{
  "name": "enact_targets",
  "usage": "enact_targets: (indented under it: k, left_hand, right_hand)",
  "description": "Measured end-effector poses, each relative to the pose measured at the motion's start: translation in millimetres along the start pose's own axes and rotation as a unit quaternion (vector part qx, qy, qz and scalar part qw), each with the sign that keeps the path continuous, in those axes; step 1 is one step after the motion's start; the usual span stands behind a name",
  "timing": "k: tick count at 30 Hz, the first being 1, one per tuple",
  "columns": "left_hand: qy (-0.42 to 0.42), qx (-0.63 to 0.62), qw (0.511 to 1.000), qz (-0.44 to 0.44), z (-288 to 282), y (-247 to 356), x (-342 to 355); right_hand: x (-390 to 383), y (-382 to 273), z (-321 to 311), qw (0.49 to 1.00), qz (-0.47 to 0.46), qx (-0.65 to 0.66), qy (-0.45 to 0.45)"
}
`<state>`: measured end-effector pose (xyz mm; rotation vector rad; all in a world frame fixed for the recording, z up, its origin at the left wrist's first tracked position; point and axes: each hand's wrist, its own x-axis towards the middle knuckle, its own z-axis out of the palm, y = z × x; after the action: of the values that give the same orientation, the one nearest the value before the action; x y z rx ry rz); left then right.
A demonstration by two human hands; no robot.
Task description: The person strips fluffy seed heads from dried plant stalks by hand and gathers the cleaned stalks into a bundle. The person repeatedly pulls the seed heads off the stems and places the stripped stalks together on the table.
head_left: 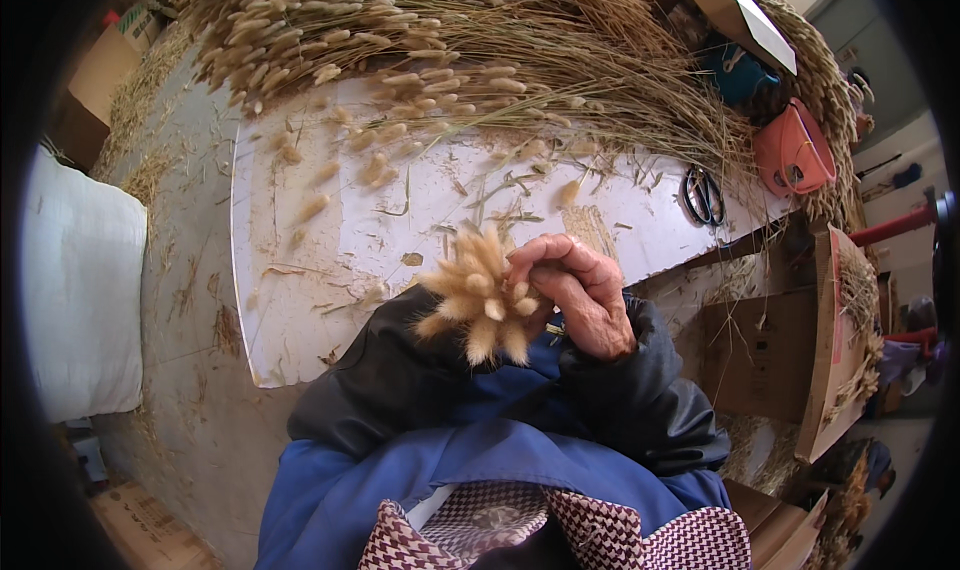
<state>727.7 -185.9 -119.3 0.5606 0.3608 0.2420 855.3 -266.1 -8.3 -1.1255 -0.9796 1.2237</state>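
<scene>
A round bunch of fluffy, straw-coloured bunny tail grass (477,295) is held up over my lap, its heads toward me. My left sleeve runs in behind it; the left hand is almost wholly hidden under the heads, where it grips the stems. At the bunch's right side is my right hand (580,295), closed, its thumb and forefinger pinching at one of the grass heads. The other fingers curl in toward the palm. Beyond the hands lies a white board (380,220), strewn with loose heads and bits of stem.
A big heap of bunny tail grass (420,30) covers the board's far side. Black-handled scissors (703,195) lie at the right, by a pink basket (794,148) and a teal container (740,73). Cardboard boxes (760,355) stand right; a white sack (85,285) is left.
</scene>
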Motion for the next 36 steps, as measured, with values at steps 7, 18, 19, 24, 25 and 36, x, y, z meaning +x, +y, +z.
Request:
enact_targets:
  k: [7,18,19,24,25,36]
  left_hand:
    - [-0.078,-0.017,0.997,-0.016,3.8,12.5,3.6]
    - [0.078,-0.048,0.994,0.062,6.8,-25.5,26.1]
    - [0.060,-0.058,0.994,0.065,7.3,-27.1,29.0]
    - [-0.016,-0.087,0.994,0.068,9.9,-33.6,34.1]
    - [-0.034,-0.093,0.993,0.064,10.3,-35.8,35.5]
    - [-0.216,0.303,0.912,0.171,9.9,-28.2,35.8]
  right_hand:
    - [2.2,1.0,-5.2,0.999,-0.004,-0.030,-0.040]
    - [8.1,-3.4,-11.1,0.861,-0.289,-0.414,-0.066]
    - [6.6,-1.2,-8.6,0.867,-0.277,-0.411,-0.043]
    - [5.8,6.7,-9.4,0.872,-0.310,-0.379,0.003]
    - [5.5,7.8,-10.9,0.875,-0.322,-0.361,0.011]
    - [-14.6,15.5,-4.1,0.931,-0.287,-0.189,0.123]
